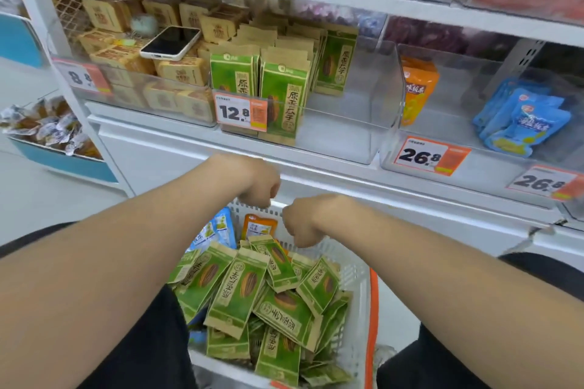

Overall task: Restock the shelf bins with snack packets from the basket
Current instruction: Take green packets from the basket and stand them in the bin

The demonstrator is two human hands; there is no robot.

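A white basket [354,265] stands between my knees. It is full of green snack packets [240,290], with a few blue packets [221,227] and an orange one [257,224] at its far end. Both hands hang over the far rim with fingers curled down. My left hand [256,181] curls at the rim's left part, and my right hand [305,219] curls over the rim just right of it; the fingertips are hidden. On the shelf, a clear bin [363,123] holds matching green packets [281,95] on its left side, and its right half is bare.
A phone [172,43] lies on brown packets in the left bin. The right bins hold an orange packet [417,85] and blue packets [521,120]. Price tags hang on the bin fronts. A blue-edged tray of wrapped snacks [47,129] stands at the far left.
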